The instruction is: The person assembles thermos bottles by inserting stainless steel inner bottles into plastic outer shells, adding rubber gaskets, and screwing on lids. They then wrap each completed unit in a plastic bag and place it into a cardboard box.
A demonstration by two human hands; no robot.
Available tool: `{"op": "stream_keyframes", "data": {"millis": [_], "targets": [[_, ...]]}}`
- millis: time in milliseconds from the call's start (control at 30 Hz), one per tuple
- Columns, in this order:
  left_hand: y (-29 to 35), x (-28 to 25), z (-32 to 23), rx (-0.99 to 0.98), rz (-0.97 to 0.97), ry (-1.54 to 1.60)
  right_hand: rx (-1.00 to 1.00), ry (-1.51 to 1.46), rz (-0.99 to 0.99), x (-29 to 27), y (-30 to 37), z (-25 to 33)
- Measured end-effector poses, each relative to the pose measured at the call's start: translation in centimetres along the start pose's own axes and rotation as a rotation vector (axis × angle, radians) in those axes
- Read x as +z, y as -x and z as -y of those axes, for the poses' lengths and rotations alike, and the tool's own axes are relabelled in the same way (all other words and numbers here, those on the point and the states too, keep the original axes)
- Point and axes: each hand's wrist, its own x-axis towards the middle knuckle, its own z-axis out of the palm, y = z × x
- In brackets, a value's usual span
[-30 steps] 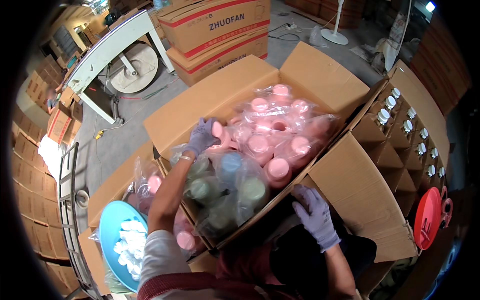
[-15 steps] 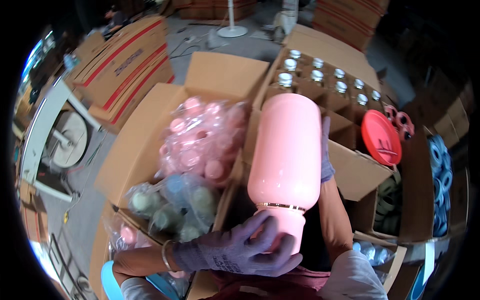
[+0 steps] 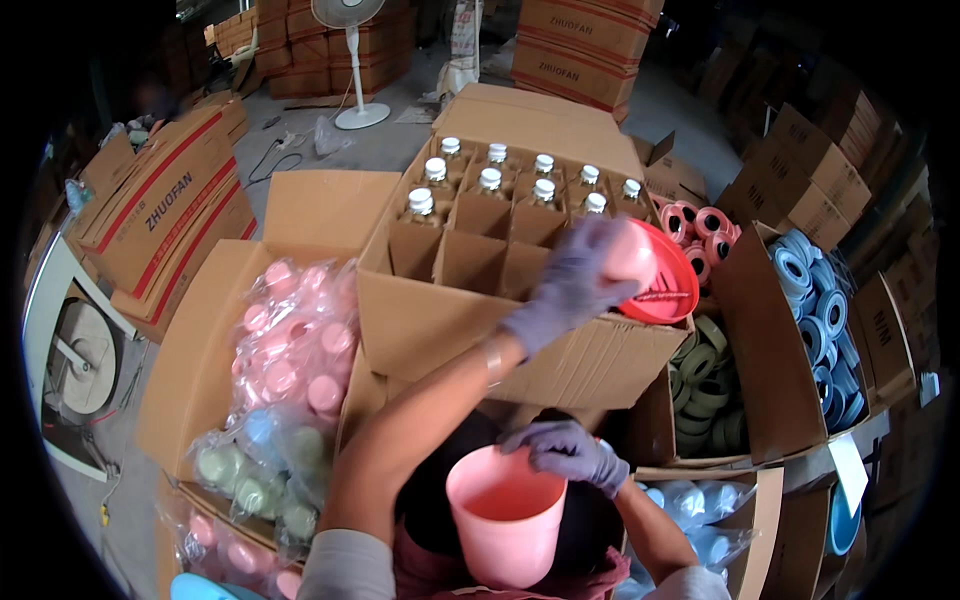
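My left hand (image 3: 570, 285), in a grey-purple glove, reaches across to the far right. Its fingers are closed round a small pink cup-like piece (image 3: 632, 258), held over or in a red bowl (image 3: 682, 300); whether the piece touches the bowl cannot be seen. Some thin reddish strips lie in the bowl. Close to my body, my right hand (image 3: 570, 455), gloved too, grips the rim of a large pink bottle shell (image 3: 508, 545). The shell stands upright, its wide mouth facing up, and its inside looks hollow.
A divided carton (image 3: 480, 335) holds several clear bottles with silvery-white caps. Left of it, another carton (image 3: 195, 345) contains bagged pink and green parts. Pink rings (image 3: 710, 222), olive rings (image 3: 695, 385) and blue rings (image 3: 815, 310) lie at right. A fan (image 3: 352, 70) stands behind.
The small pink piece has come off the large shell. My left hand has carried it far right to the red bowl. The shell has been lowered and turned mouth-up. The view has shifted.
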Motion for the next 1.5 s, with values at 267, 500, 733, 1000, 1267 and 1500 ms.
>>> {"op": "stream_keyframes", "data": {"millis": [267,500,733,1000,1267,1500], "targets": [[-3.6,6.2,8.6,0.302,0.055,-0.259,-0.135,0.242,-0.335,-9.6,-6.8,7.9],[5.8,-10.4,17.5,-0.29,-0.08,-0.597,-0.174,0.857,-0.422,-14.5,-34.3,-4.3],[6.1,-10.9,18.5,-0.411,-0.091,-0.523,0.273,1.027,-0.218,-13.0,-42.2,-10.8],[6.6,-12.4,16.5,-0.665,-0.723,0.472,-0.575,1.144,-0.544,-14.8,-30.9,6.1],[7.4,-8.8,4.4,-0.558,-0.061,1.615,-0.647,1.098,-0.621,-7.9,-11.1,13.1],[10.3,-7.4,6.8,-0.637,-0.102,1.318,-0.245,0.787,-0.367,-2.6,2.7,9.0]]}}
